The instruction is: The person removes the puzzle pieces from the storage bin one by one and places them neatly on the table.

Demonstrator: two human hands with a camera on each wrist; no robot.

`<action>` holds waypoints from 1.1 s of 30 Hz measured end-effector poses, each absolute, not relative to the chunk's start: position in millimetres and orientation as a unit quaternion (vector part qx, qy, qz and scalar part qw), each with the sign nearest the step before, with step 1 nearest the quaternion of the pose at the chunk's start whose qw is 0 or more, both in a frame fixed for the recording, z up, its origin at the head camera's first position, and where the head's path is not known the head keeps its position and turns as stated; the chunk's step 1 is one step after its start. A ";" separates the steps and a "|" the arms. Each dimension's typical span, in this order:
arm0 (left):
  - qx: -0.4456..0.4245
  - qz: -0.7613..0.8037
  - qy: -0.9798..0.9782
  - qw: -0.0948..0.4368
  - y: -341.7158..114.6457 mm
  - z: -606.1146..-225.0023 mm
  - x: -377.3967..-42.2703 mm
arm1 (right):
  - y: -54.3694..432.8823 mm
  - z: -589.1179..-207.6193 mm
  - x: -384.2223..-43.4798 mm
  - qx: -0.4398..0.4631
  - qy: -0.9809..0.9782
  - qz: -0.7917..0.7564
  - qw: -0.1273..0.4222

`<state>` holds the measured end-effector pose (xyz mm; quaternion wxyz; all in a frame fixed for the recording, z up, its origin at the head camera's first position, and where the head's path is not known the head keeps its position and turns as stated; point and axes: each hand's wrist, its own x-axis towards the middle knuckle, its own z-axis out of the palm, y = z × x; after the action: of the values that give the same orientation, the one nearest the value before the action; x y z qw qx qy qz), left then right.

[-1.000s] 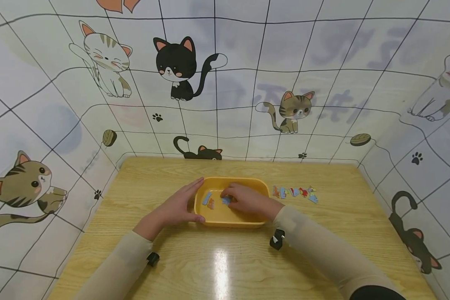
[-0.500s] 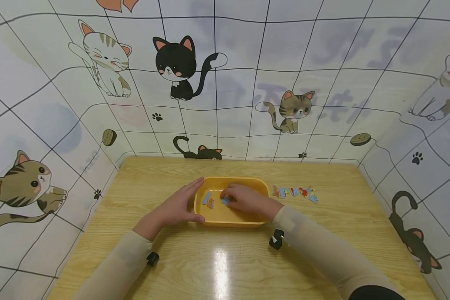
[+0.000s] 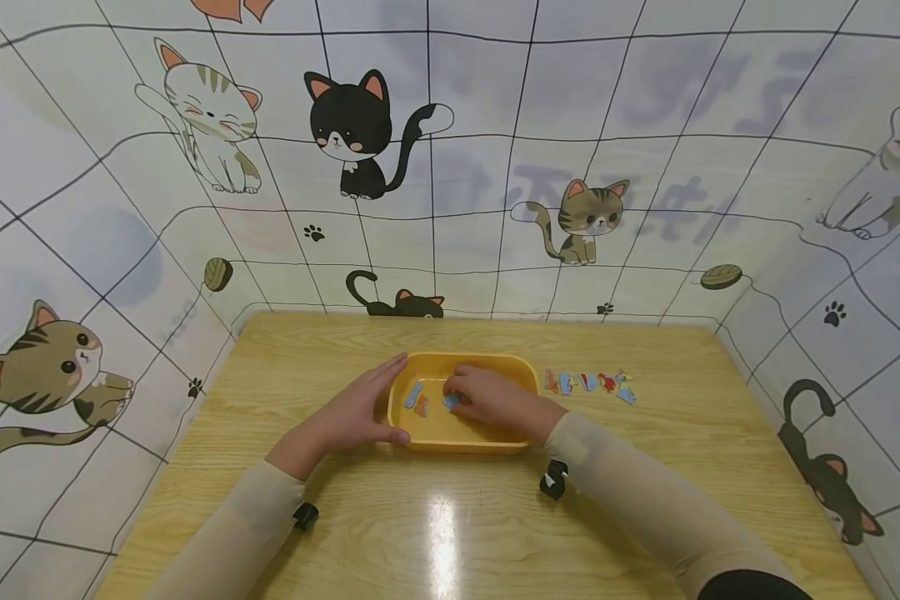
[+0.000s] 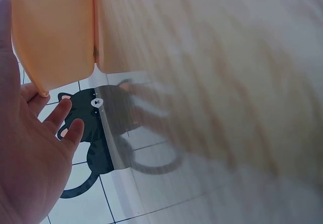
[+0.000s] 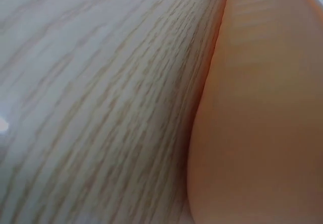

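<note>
A yellow plastic tray [image 3: 487, 447] sits on the table in the head view. My left hand [image 3: 348, 412] grips its left end, thumb at the near corner and index finger along the far one. The left wrist view has the left hand's other fingers [image 4: 68, 120] spread loosely beside the tray's outer wall [image 4: 55, 27]. Inside the tray, my right hand [image 3: 495, 398] pinches a small blue puzzle piece [image 3: 451, 402], partly hidden by the fingers. A long blue piece [image 3: 413, 395] and an orange-brown piece [image 3: 421, 406] lie to its left.
Several colourful puzzle pieces [image 3: 588, 383] lie in a row on the wooden table [image 3: 375, 517], right of the tray. Cat-printed cloth walls [image 3: 480, 167] enclose the back and sides. The right wrist view shows only the tray's side [image 5: 257, 108] and the tabletop [image 5: 101, 93].
The right fingers shift slightly around the blue puzzle piece within the tray. The left hand, the tray and the other pieces stay where they were.
</note>
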<state>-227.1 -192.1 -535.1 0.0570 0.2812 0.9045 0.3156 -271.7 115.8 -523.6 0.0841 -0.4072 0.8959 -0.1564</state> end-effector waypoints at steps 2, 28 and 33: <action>0.281 0.316 0.904 0.058 -192.3 -535.1 -227.2 | 115.5 -524.8 -272.0 -0.413 0.896 -0.145 0.074; 0.279 0.313 0.906 0.062 -192.5 -535.1 -228.8 | 135.8 -507.3 -263.1 -0.394 0.895 -0.205 0.039; 0.277 0.314 0.906 0.064 -192.2 -534.3 -228.8 | 148.5 -504.7 -261.6 -0.394 0.892 -0.221 0.027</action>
<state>-228.8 -192.2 -534.3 0.0643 0.2772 0.9056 0.3144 -261.6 148.5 -504.7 0.0267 -0.3944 0.8916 -0.2207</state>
